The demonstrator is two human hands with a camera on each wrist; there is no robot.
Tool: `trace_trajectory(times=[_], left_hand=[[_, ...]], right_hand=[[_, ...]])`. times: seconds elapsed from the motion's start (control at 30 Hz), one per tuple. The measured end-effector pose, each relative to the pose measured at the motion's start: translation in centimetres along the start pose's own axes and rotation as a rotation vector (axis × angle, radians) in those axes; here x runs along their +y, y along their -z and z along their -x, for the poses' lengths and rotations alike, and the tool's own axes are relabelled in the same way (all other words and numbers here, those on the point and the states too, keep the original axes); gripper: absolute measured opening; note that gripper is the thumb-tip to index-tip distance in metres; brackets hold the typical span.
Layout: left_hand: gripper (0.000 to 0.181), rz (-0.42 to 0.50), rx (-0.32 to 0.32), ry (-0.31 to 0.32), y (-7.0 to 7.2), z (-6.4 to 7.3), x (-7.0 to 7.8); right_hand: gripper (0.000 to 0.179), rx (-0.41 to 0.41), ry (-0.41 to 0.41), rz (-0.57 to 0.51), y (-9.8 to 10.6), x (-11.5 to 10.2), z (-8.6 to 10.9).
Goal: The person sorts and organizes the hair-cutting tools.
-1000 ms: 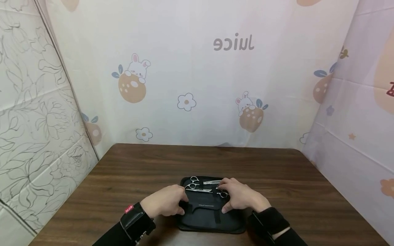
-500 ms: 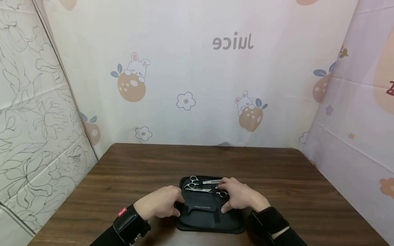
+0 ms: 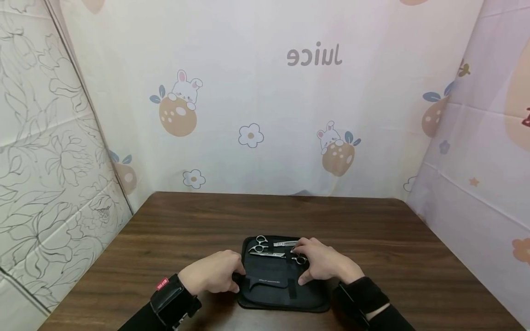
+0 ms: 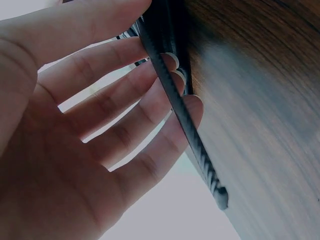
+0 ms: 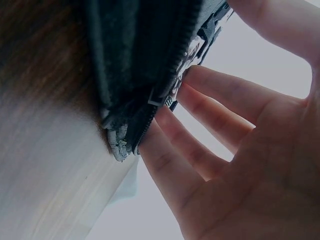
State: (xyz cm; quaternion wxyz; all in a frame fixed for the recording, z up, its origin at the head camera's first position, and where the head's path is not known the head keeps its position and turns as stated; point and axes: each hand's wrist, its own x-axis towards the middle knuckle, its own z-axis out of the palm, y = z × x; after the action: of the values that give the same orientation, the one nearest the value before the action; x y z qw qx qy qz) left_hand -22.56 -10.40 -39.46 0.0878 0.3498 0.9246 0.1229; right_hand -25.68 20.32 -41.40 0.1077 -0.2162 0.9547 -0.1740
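Note:
An unfolded black zip case (image 3: 285, 301) lies flat on the table. My left hand (image 3: 213, 271), at its left edge, pinches the end of a black comb (image 3: 269, 282) with pale lettering. In the left wrist view the comb (image 4: 182, 115) runs edge-on between thumb and fingers. My right hand (image 3: 327, 262) spreads over the case's right side, fingers fairly straight, thumb on the lower panel. Its fingertips meet the zipped edge (image 5: 150, 107) in the right wrist view. Silver scissors (image 3: 269, 254) and a second silver pair with a toothed blade (image 3: 285, 243) sit in the upper part, partly hidden.
The brown wooden table (image 3: 165, 225) extends around the case. A printed cloth (image 3: 256, 101) hangs behind it, with more hanging cloth at the left and right. A black strap (image 3: 291, 289) crosses the case's lower panel.
My left hand has shifted a little left, and the comb has slid left with it across the lower panel. The right hand and the scissors stay in place.

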Motion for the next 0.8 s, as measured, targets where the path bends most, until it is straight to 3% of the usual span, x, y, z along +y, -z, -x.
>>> trace_trajectory(times=[0.2,0.5,0.8], left_hand=[[0.032,0.017,-0.022,0.014,0.24,0.02,0.18],[0.031,0.005,-0.008,-0.022,0.08,0.01,0.29],[0.030,-0.006,0.003,-0.002,-0.07,-0.08,0.26]], right_hand=[[0.070,0.000,0.001,-0.005,0.08,-0.03,0.27],[0.071,-0.005,0.017,-0.008,0.21,-0.16,0.36],[0.071,-0.005,0.018,-0.011,0.16,-0.29,0.29]])
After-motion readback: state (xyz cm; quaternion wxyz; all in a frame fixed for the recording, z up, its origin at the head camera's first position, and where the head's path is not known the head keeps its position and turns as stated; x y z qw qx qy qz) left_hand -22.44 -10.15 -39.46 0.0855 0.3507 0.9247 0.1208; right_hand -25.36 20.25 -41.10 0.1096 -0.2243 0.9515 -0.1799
